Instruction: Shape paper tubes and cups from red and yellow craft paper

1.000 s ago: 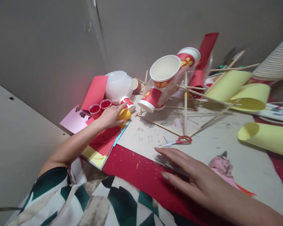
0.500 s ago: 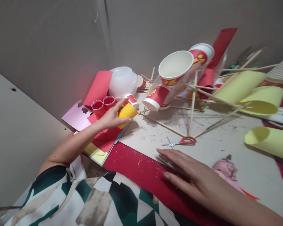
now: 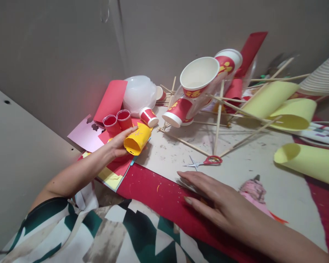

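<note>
My left hand [image 3: 121, 143] is closed around a yellow paper tube [image 3: 138, 140], which lies tilted on its side with its near mouth facing me. Behind it, two red paper tubes [image 3: 112, 125] stand upright on red paper, and a small red-and-white paper cup [image 3: 149, 117] lies on its side. My right hand [image 3: 208, 191] rests over the table's front edge, fingers stretched out and apart, holding nothing. Just beyond its fingertips are red-handled scissors [image 3: 213, 160], lying with blades spread.
A frame of thin wooden sticks [image 3: 218, 128] stands mid-table, beside larger patterned paper cups [image 3: 199, 75]. Rolled yellow paper [image 3: 307, 160] lies at the right. A pink bundle [image 3: 253, 190] is near my right wrist. A translucent white bowl-like thing [image 3: 140, 93] leans against the wall.
My left hand has drawn the yellow tube a little toward me and turned it, so its open end now shows. My right hand has barely moved; the view has shifted slightly.
</note>
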`<state>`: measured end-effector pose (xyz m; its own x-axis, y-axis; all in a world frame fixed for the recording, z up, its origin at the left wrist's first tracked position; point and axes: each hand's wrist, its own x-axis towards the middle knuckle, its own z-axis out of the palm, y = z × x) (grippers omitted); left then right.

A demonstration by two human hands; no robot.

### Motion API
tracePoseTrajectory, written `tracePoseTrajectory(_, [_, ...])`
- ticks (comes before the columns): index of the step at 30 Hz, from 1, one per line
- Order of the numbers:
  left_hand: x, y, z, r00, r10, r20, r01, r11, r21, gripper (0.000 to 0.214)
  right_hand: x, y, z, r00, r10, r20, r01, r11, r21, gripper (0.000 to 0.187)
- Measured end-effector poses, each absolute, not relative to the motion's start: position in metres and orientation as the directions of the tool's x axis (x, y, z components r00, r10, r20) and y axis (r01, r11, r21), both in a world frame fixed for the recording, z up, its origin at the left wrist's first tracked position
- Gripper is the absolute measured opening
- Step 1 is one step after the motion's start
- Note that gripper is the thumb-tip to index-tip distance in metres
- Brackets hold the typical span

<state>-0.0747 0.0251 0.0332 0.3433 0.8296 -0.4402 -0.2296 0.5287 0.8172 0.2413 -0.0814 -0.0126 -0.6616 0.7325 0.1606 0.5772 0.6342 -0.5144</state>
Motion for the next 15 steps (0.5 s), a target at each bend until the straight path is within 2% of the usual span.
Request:
tracePoseTrajectory(4, [-0.059, 0.011, 0.030, 0.347, 0.804, -0.483, -0.309, 0.584, 0.750, 0.033, 0.242, -0.081, -0.011, -0.655, 0.716, 0.242, 0.558, 0.674, -0.483, 0.045])
tracePoseTrajectory(8, [-0.037, -0.003, 0.033, 0.388, 0.745, -0.542, -0.301, 0.659, 0.690, 0.030, 0.240, -0.083, -0.009, -0.585, 0.716, 0.380, 0.525, 0.692, -0.495, 0.046])
tracePoseTrajectory(11, [-0.016, -0.014, 0.035, 0.446, 0.695, -0.564, -0.276, 0.706, 0.652, 0.031, 0.240, -0.083, -0.006, -0.505, 0.717, 0.481, 0.504, 0.697, -0.509, 0.067])
tracePoseTrajectory(15, [0.014, -0.024, 0.032, 0.531, 0.640, -0.556, -0.237, 0.742, 0.627, 0.029, 0.239, -0.082, -0.001, -0.488, 0.635, 0.599, 0.482, 0.768, -0.422, 0.095])
